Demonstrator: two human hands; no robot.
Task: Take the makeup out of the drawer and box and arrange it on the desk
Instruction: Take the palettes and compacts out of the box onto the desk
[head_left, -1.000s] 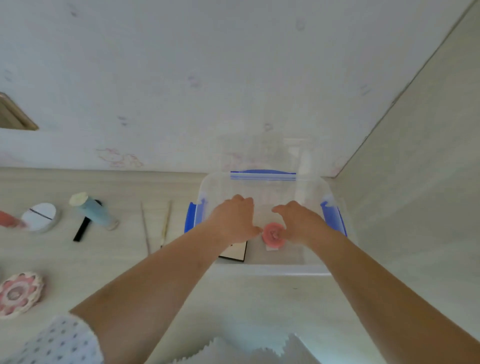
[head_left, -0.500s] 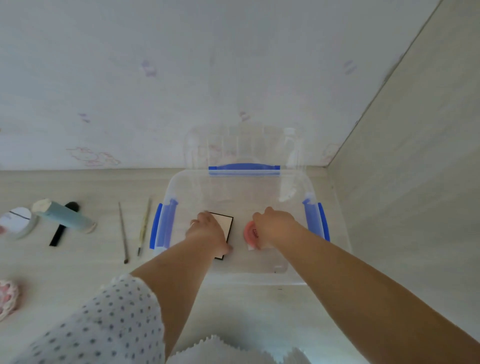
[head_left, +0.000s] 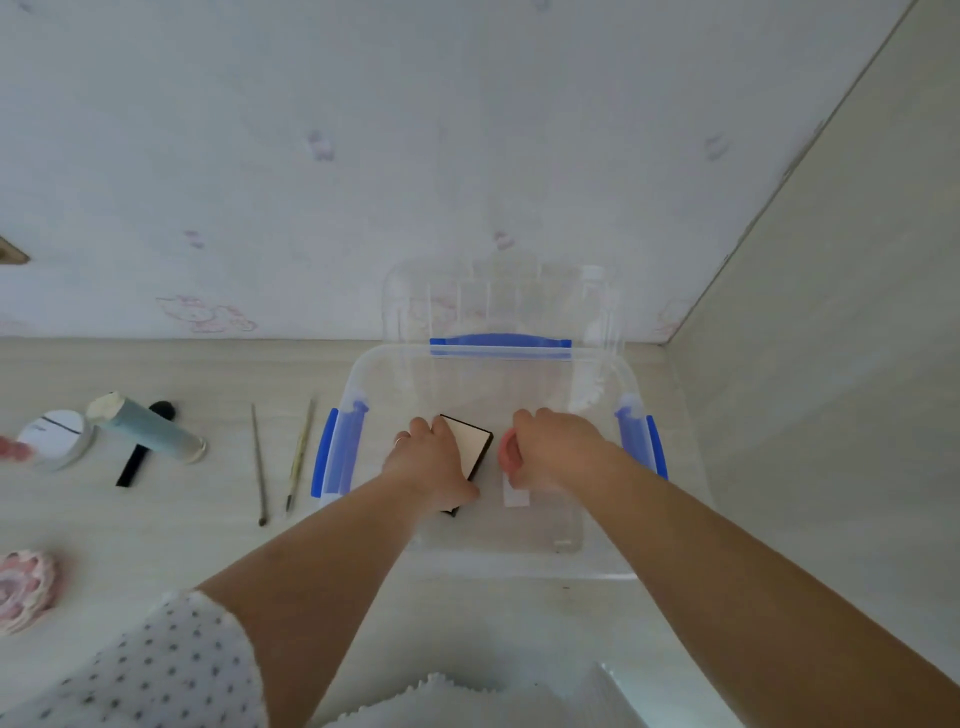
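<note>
A clear plastic box (head_left: 597, 566) with blue latches stands on the desk against the back wall. Both of my hands are inside it. My left hand (head_left: 428, 460) grips a flat square compact (head_left: 474, 441) with a pale top and black edge, tilted up off the box floor. My right hand (head_left: 553, 449) is closed around a round pink item (head_left: 509, 453), of which only the left rim shows. A small white strip (head_left: 515, 496) lies on the box floor under that hand.
On the desk to the left lie two thin brushes (head_left: 283, 460), a teal tube (head_left: 148, 428) over a black stick (head_left: 136, 460), a round white compact (head_left: 52, 434) and a pink flower-shaped case (head_left: 23, 590). The box lid (head_left: 498, 306) leans on the wall. A panel (head_left: 831, 364) closes the right side.
Both hands have gone down into the box and closed on the square compact and the pink item; the compact is now tipped up. The view shifted right and nearer.
</note>
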